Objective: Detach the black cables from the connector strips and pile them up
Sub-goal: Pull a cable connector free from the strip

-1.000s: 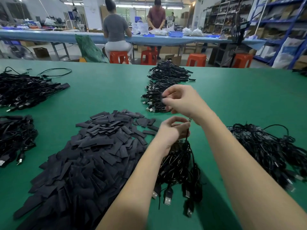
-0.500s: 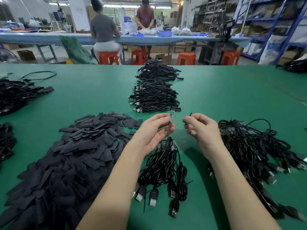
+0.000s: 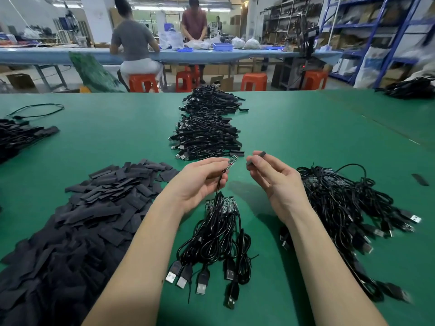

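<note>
green bench carries cable heaps and a mound of black sleeves. left hand fingers pinch a black cable below its circuit strip; right hand fingers pinch a black sleeve piece. behind: a blue worktable, orange stools, shelving.

A cable bundle lies between the sleeve heap at left and tangled cables at right.
</note>
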The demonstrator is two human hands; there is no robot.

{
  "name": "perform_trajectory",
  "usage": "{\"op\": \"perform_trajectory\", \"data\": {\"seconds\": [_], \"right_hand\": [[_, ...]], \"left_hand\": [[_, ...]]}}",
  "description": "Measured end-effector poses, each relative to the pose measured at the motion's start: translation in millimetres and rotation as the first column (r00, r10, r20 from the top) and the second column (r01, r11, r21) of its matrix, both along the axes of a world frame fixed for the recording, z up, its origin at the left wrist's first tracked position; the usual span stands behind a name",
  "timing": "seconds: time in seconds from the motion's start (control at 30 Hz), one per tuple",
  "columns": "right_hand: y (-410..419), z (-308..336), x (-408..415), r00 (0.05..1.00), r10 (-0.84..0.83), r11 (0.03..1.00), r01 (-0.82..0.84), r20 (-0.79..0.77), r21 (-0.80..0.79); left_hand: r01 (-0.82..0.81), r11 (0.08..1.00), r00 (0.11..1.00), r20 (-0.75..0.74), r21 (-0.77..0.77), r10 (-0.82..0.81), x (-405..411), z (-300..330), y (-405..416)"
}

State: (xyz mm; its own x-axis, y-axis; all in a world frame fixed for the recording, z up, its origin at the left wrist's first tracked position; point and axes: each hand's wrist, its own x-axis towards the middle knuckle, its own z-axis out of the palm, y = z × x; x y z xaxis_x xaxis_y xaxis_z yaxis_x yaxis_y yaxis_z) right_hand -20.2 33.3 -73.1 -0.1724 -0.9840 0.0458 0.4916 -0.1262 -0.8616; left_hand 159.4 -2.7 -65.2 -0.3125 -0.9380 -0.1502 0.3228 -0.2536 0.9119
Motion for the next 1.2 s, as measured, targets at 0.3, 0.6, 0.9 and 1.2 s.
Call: {"op": "perform_trajectory", "data": {"seconds": [0.3, 0.6, 0.9, 1.2], "right_hand": [[3.9, 4.8, 0.7, 0.992, 0.034, 0.999, -0.031, 0.118, -0.030], [4.4, 5.7, 7.1, 0.985, 0.068, 0.995, -0.055, 0.160, -0.080], [3.7, 4.9, 6.5, 0.986, 0.076, 0.994, -0.063, 0.148, -0.088], [3.9, 4.9, 5.8, 0.990, 0.093, 0.990, -0.081, 0.103, -0.114]], "left_hand": [[0.096, 0.995, 0.992, 0.086, -0.001, -0.095, 4.2, 7.4, 3.0], [0.145, 0.989, 0.988, 0.040, 0.017, -0.146, 1.4, 8.1, 4.9], [0.153, 0.988, 0.986, 0.059, 0.011, -0.154, 1.4, 8.4, 5.4], [0.173, 0.984, 0.981, 0.097, -0.046, -0.168, 5.4, 7.2, 5.5]]}}
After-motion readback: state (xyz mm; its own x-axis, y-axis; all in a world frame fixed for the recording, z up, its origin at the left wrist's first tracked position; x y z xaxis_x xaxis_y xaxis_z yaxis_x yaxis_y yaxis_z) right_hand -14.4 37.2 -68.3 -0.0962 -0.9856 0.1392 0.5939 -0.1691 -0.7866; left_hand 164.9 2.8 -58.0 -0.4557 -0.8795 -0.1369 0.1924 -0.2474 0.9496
